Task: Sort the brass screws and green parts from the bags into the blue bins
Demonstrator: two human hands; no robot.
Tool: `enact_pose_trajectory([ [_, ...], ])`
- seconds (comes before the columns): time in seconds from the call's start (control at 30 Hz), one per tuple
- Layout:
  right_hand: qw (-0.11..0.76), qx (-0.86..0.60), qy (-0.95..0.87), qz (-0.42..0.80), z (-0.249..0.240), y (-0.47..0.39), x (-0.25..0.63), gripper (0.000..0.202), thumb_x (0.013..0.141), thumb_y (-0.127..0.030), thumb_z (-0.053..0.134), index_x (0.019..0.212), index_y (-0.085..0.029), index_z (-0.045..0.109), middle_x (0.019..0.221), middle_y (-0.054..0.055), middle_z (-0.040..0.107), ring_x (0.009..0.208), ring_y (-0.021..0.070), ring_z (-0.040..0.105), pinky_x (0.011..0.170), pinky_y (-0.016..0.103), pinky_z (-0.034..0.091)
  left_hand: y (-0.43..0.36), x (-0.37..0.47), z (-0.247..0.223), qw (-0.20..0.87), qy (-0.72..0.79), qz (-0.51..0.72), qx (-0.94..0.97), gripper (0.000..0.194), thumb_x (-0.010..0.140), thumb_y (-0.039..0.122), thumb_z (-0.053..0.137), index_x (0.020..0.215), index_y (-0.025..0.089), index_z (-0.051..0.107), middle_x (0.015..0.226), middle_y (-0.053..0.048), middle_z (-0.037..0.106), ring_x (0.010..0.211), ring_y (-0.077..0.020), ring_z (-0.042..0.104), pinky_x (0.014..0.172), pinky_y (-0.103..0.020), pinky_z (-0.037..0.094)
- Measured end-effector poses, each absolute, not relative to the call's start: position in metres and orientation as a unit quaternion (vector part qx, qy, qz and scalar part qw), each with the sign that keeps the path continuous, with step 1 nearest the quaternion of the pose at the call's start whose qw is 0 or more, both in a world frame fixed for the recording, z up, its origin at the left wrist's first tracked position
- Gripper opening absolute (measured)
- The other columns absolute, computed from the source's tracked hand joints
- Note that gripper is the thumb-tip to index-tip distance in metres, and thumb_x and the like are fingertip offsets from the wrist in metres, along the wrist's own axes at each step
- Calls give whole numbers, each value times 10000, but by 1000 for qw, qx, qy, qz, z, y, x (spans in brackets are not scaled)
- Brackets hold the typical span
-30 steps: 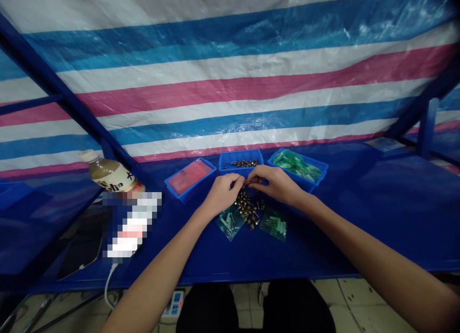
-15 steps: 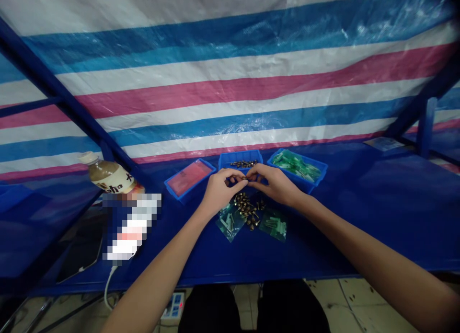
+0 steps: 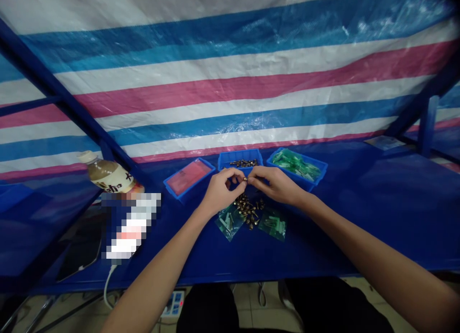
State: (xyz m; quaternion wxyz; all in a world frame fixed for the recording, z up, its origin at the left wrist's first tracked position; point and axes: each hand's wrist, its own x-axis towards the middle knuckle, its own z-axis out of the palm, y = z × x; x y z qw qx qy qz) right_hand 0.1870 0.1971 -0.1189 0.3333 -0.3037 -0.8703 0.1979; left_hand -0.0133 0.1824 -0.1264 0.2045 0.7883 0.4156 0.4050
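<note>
My left hand and my right hand meet fingertip to fingertip above the table. Between them is a small brass-coloured metal piece, pinched by both; its exact kind is too small to make out. Just below lies a pile of similar brass-coloured metal pieces. On either side of that pile is a small clear bag with pale and metal pieces inside, the left bag partly under my left hand's edge and the right bag fully in sight. Behind my hands, a blue bin holds slim metal parts.
A blue bin of flat red pieces stands to the left, and one of green packets to the right. Further left are a drink bottle, a dark tablet and a blurred-out device with a white cable.
My hands stay together, with the right fingers shifted slightly on the small metal piece. Below the table, my right leg has swung out to the right.
</note>
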Motion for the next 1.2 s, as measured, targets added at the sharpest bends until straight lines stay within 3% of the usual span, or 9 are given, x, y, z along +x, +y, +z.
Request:
enact_pose_trajectory([
  [0.17, 319, -314, -869, 211, -117, 198, 189, 177, 947, -276, 482, 887, -190, 623, 817, 32, 648, 703, 143, 559, 650, 268, 413, 182, -14, -125, 213, 414, 403, 788, 192, 810, 225, 639, 998, 202, 609, 846, -22, 619, 742, -134, 543, 599, -239, 421],
  [0.6, 324, -325, -865, 202, -120, 198, 186, 150, 929, -256, 506, 858, -186, 618, 745, 10, 607, 634, 127, 523, 604, 256, 395, 182, -14, -126, 149, 413, 354, 826, 56, 857, 236, 590, 876, 197, 624, 791, -5, 627, 774, -150, 570, 700, -274, 449],
  [0.77, 385, -422, -821, 14, -127, 208, 193, 197, 960, -274, 468, 909, -192, 639, 862, 82, 636, 809, 210, 564, 718, 327, 436, 189, -21, -130, 91, 465, 345, 810, 132, 908, 271, 538, 1001, 214, 612, 842, -17, 656, 819, -178, 577, 756, -321, 456],
  [0.93, 322, -455, -822, -112, -131, 220, 200, 257, 981, -270, 413, 1018, -179, 651, 964, 129, 638, 917, 270, 550, 816, 392, 441, 195, -27, -136, 33, 489, 274, 828, 124, 915, 259, 519, 879, 209, 626, 823, -25, 642, 824, -203, 568, 766, -354, 449],
  [1.03, 300, -426, -849, -85, -126, 218, 202, 263, 982, -278, 421, 1050, -165, 648, 993, 124, 643, 950, 264, 557, 814, 376, 448, 195, -27, -139, 32, 486, 263, 833, 126, 918, 251, 511, 902, 212, 630, 831, -23, 642, 834, -204, 570, 743, -343, 450],
  [1.2, 174, -315, -926, 112, -120, 212, 209, 141, 901, -268, 587, 989, -213, 683, 900, 50, 672, 770, 186, 607, 685, 295, 448, 194, -28, -138, 18, 491, 263, 830, 120, 920, 245, 507, 903, 212, 621, 835, -21, 641, 840, -202, 566, 739, -338, 447],
])
